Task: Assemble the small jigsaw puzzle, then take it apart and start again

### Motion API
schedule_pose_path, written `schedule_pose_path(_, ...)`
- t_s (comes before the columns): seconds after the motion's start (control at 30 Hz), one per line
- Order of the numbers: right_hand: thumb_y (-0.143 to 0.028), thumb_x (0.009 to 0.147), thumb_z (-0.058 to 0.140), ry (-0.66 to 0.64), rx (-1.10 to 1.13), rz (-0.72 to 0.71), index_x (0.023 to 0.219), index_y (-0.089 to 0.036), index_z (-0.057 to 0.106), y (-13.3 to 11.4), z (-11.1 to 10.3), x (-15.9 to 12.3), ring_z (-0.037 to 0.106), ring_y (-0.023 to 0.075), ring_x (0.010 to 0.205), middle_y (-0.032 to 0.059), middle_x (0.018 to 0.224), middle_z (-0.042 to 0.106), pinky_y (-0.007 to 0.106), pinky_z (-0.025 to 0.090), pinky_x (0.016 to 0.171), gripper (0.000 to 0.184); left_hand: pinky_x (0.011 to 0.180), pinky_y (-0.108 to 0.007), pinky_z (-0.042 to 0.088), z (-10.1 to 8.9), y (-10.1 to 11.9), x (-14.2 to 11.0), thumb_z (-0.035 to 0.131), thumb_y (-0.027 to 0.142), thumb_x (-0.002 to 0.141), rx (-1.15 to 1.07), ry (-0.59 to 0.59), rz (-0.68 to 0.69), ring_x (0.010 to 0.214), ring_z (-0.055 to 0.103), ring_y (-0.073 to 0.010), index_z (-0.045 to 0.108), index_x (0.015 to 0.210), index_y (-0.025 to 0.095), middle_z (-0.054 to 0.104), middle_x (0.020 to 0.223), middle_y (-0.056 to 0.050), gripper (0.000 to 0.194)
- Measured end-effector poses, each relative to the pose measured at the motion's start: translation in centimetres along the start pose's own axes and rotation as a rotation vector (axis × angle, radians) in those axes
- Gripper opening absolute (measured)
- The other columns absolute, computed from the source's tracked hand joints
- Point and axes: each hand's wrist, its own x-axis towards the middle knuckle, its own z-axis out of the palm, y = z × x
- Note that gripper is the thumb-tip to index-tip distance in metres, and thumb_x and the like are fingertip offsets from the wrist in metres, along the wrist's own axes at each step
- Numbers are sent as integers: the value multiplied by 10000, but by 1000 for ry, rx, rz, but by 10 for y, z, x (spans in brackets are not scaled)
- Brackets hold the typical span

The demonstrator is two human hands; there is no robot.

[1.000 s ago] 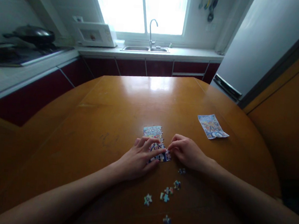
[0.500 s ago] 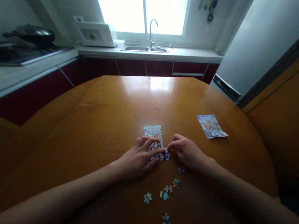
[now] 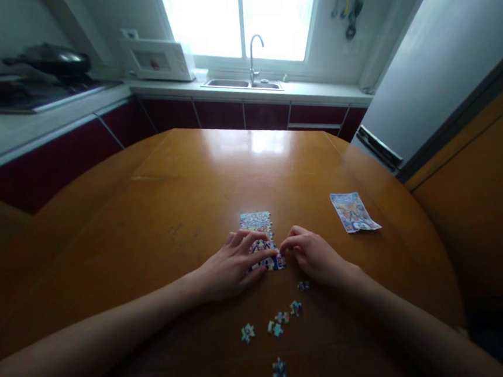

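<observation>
The partly joined jigsaw puzzle (image 3: 256,220) lies mid-tabletop (image 3: 182,176), its left edge straight, its upper right edge knobbed; wood stretches beyond it to the far edge. The left hand (image 3: 238,262) lies over it palm down, grip wide, fingers spread. The right hand (image 3: 310,253) is at its right edge, grip narrow; whether the fingertips pinch a piece cannot be told. Loose puzzle pieces (image 3: 247,332) lie nearer the wearer in at least six spots, some touching. One printed sheet (image 3: 354,213) lies well apart, right. Behind, the sink (image 3: 229,83) has two basins, contents hidden.
</observation>
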Motion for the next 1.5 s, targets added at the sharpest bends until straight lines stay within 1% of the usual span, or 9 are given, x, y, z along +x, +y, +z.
schedule_pose_path(0.27,-67,867,540,73,17,54,866,-227,785,-5,5,0,619,153,803,46,917,661,278,474,770,293,1062,-505,407,-1,-1,0,507,343,1000,-57,24,1,1275,388,-293,540,1378,358,464,1418,-61,380)
schedule_pose_path(0.57,-56,870,524,68,21,59,854,-219,784,-6,5,1,624,154,808,52,911,661,282,479,769,307,1055,-529,412,-3,0,1,483,344,1014,-44,13,18,1272,381,-302,543,1386,390,448,1421,-57,379)
schedule_pose_path(0.73,-104,898,557,92,14,-3,1002,-215,773,-13,-6,-9,625,151,822,70,1008,676,283,486,768,265,1072,-524,399,-2,-1,0,494,349,1011,-49,16,20,1275,380,-301,516,1409,397,435,1436,-54,401)
schedule_pose_path(0.83,-97,902,559,-14,-38,-124,1033,-232,757,-27,-20,-22,622,141,816,48,983,683,265,468,744,273,1061,-526,403,-2,0,0,489,364,1013,-43,1,10,1272,381,-303,512,1409,393,438,1433,-55,397)
schedule_pose_path(0.93,-87,880,600,-205,-107,-204,863,-212,742,-43,-31,-37,601,131,759,26,892,681,245,434,690,190,1059,-522,403,-2,0,0,494,368,1010,-51,-7,10,1267,383,-302,517,1404,390,440,1433,-53,395)
schedule_pose_path(1.0,-113,867,639,-268,-173,-229,782,-202,714,-50,-32,-44,584,135,727,21,843,675,249,418,672,144,1066,-520,397,-2,0,0,496,362,1009,-51,-9,9,1273,379,-302,513,1409,391,437,1438,-52,401)
schedule_pose_path(1.2,-190,900,649,-333,-310,-268,824,-198,706,-52,-20,-50,589,152,732,32,860,688,272,396,668,96,1061,-527,395,-3,0,1,486,361,1012,-48,-18,-1,1268,386,-304,508,1414,404,432,1443,-50,405)
schedule_pose_path(1.4,-161,913,601,-377,-262,-251,877,-182,692,-54,-16,-49,609,160,769,57,934,691,265,400,668,100,1049,-533,400,-3,0,1,475,369,1016,-35,-21,9,1270,381,-311,507,1417,394,430,1449,-57,403)
schedule_pose_path(1.5,-154,898,600,-393,-226,-252,852,-190,679,-52,-15,-49,603,158,746,47,898,691,265,394,663,98,1046,-535,405,-3,0,0,481,372,1014,-36,-27,3,1274,382,-312,506,1418,395,431,1449,-58,405)
